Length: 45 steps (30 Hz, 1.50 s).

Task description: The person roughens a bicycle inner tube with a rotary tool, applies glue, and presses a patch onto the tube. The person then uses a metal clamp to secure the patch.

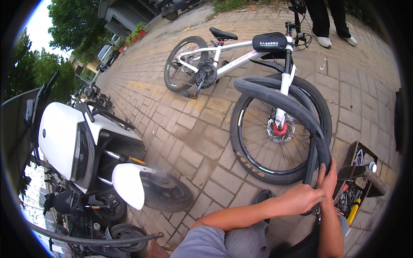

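While both hands grip near its lower end, black inner tube (pixel 279 101) arcs up and leftward over front wheel (pixel 279 133) of white bicycle (pixel 232 60), long axis curving from lower right to upper left. Left hand (pixel 301 198) clamped around tube's lower stretch, fingers wrapped; right hand (pixel 328 178) clamped just above it, touching. Both equally near; tube lies up and away from hands. White scooter (pixel 81 146) well apart at left, toolbox (pixel 357 180) just right of hands.

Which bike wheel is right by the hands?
The front wheel, with the red hub. Both hands, left hand and right hand, hold the black inner tube beside it. The back wheel stands farther away.
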Each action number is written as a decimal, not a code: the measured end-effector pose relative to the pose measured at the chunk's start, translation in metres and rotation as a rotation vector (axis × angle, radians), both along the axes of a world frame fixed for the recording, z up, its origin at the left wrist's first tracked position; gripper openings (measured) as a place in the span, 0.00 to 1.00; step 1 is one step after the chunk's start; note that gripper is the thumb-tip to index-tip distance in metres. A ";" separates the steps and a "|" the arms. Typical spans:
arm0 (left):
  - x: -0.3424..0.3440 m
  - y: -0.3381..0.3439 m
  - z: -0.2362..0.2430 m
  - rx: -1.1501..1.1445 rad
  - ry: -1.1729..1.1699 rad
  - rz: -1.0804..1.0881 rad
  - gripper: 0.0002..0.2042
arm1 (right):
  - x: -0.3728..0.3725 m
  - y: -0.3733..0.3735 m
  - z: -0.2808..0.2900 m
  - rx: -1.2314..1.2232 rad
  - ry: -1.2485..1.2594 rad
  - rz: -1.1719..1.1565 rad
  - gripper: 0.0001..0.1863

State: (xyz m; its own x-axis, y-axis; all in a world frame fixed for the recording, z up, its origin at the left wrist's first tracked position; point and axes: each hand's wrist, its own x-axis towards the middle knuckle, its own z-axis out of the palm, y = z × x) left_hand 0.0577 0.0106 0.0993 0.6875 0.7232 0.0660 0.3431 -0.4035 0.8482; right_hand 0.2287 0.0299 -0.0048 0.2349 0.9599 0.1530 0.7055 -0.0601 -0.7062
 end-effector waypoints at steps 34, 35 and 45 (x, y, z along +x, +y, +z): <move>0.009 0.014 -0.091 0.436 -0.117 0.029 0.13 | 0.237 -0.057 -0.109 -0.407 -0.026 -0.325 0.20; 0.006 0.013 -0.090 0.440 -0.099 0.032 0.14 | 0.228 -0.040 -0.109 -0.464 0.077 -0.403 0.19; 0.011 0.007 -0.084 0.387 -0.069 0.027 0.13 | 0.214 0.014 -0.120 -0.291 -0.089 -0.426 0.12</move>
